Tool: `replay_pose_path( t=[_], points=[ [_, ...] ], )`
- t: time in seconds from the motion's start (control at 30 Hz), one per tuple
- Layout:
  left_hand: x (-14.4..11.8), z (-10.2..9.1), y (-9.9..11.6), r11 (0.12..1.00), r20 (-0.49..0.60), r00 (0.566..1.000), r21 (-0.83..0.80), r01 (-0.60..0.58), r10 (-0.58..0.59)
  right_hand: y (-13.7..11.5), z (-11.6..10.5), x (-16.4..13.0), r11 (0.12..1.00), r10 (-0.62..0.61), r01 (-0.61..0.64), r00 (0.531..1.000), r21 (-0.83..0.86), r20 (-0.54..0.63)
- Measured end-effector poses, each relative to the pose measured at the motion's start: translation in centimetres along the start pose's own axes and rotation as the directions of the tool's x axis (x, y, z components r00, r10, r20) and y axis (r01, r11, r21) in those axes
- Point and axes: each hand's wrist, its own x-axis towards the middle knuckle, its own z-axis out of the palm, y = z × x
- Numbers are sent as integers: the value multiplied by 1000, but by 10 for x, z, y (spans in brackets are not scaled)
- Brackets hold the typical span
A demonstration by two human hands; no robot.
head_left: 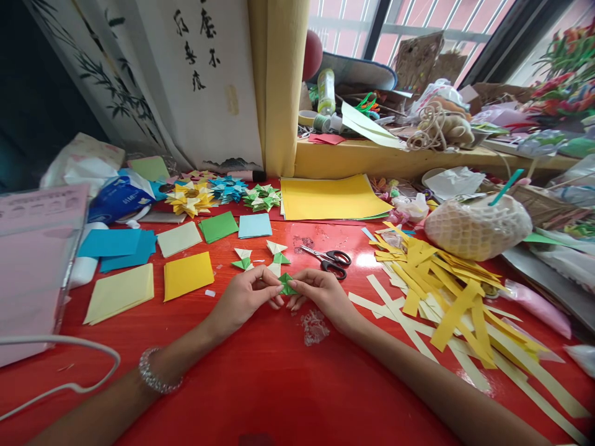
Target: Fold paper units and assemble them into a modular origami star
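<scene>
Both hands are pinching a small green folded paper piece (287, 285) just above the red table (260, 384), mid-scene: left hand (246, 297) gripping its left tip, right hand (320, 292) gripping its right side. Looks like a fold is being creased or tucked. Two finished green-white pieces (260, 257) are lying just beyond, scissors (330, 259) to their right. Next move likely needs firm fingertip pressing along the crease.
</scene>
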Motion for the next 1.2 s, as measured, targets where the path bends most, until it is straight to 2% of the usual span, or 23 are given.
replay_pose_path(
  t=[0.1,0.3,0.4,0.53,0.7,0.83,0.97,1.2],
  points=[
    [1,0,1,1000,7,1000,22,15,-15,1,1,-2,1000,-14,14,1000,-17,-4],
    [3,-3,-2,977,-70,996,209,-43,58,3,1,-4,995,-31,31,1000,-94,-3],
    [3,-3,-3,985,-58,997,169,-39,49,2,0,-2,996,-33,31,999,-84,-24],
    [3,-1,-2,998,-30,998,30,51,-50,2,0,1,999,-41,41,999,-31,-27],
    [3,3,-3,996,22,996,-45,83,-82,2,-1,1,994,-40,39,999,-102,-15],
    [2,2,-3,995,56,993,11,102,-102,2,-1,-3,988,-47,47,999,-148,1],
    [2,0,0,989,7,995,107,97,-98,1,1,-5,979,-34,40,999,-201,30],
    [1,1,1,992,-27,995,70,102,-101,-1,2,-6,925,-62,75,997,-372,46]
  ],
)
